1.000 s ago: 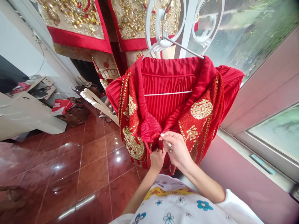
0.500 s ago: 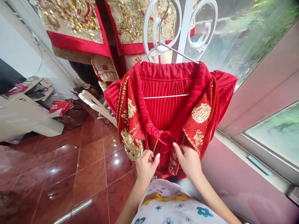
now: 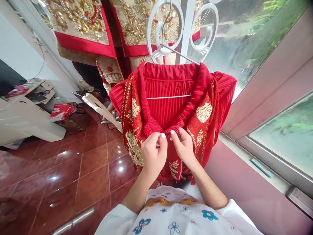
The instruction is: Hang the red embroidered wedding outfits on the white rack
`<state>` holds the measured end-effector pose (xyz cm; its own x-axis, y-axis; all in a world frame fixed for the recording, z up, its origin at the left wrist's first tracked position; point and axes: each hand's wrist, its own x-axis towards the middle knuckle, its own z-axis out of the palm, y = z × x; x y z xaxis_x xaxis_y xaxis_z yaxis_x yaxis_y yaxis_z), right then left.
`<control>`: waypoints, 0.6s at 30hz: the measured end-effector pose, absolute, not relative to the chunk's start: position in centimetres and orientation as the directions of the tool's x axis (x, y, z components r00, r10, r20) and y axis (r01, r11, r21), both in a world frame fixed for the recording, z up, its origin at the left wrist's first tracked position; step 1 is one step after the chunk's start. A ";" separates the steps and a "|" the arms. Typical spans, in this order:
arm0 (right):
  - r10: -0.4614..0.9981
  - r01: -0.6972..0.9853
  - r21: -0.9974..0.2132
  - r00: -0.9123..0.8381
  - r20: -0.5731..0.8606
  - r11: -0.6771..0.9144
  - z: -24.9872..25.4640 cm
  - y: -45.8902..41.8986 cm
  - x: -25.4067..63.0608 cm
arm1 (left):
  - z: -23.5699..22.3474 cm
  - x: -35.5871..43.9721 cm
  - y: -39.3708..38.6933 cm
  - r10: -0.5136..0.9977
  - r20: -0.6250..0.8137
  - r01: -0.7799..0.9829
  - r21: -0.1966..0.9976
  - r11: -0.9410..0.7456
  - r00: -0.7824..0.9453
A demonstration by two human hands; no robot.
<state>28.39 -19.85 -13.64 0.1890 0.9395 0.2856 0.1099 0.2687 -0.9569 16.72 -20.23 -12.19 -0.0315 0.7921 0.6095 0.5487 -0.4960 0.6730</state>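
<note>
A red pleated garment [image 3: 168, 111] hangs on a white wire hanger [image 3: 179, 52], facing me. Over its shoulders lie red panels [image 3: 204, 112] with gold embroidery and beaded edges. At the front of the neckline, my left hand [image 3: 154, 150] pinches with thumb and fingertips at the red neck tie. Close beside it, my right hand [image 3: 183, 145] is closed the same way at the other side of that tie. The fingers mostly hide the thin ribbon itself. Both hands are in front of the chest of the garment.
White scrollwork [image 3: 165, 29] stands behind the hanger. Gold-beaded cream garments [image 3: 83, 23] with red borders hang at the back left. Pale hangers [image 3: 101, 111] jut out at left, near part of another person's hand. A glass door [image 3: 283, 127] is at right, above the tiled floor [image 3: 93, 176].
Both hands have risen from below the neckline to its front and closed on the tie there. The garment appears slightly further left in view.
</note>
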 end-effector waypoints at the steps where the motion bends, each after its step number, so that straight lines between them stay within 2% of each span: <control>1: 0.943 0.141 -0.961 0.206 0.263 0.237 -14.3 -19.9 28.5 | -12.9 16.5 -20.5 0.794 0.606 0.604 0.650 -0.461 -0.046; 5: 0.974 0.160 -0.987 0.228 0.012 -0.025 -17.4 -19.9 29.4 | -16.9 16.1 -20.0 0.772 0.595 0.724 0.632 -0.277 -0.224; 8: 0.982 0.101 -0.993 0.182 -0.047 -0.066 -18.4 -20.1 30.0 | -19.1 15.6 -19.0 0.728 0.608 0.738 0.640 -0.213 -0.317; 10: 0.988 0.150 -0.988 0.153 0.003 -0.020 -18.1 -20.6 30.2 | -19.7 15.2 -18.6 0.790 0.549 0.725 0.657 -0.206 -0.273; 12: 0.992 0.274 -0.961 0.114 0.056 0.023 -17.5 -21.2 30.3 | -19.8 15.0 -18.8 0.875 0.452 0.711 0.673 -0.204 -0.176; 15: 0.994 0.410 -0.912 0.097 0.052 0.008 -17.0 -21.6 30.4 | -20.4 16.0 -20.2 0.933 0.358 0.725 0.654 -0.216 -0.045; 18: 0.999 0.324 -0.946 0.046 0.009 -0.006 -17.4 -21.5 30.2 | -22.0 18.2 -22.3 0.945 0.315 0.726 0.629 -0.277 0.088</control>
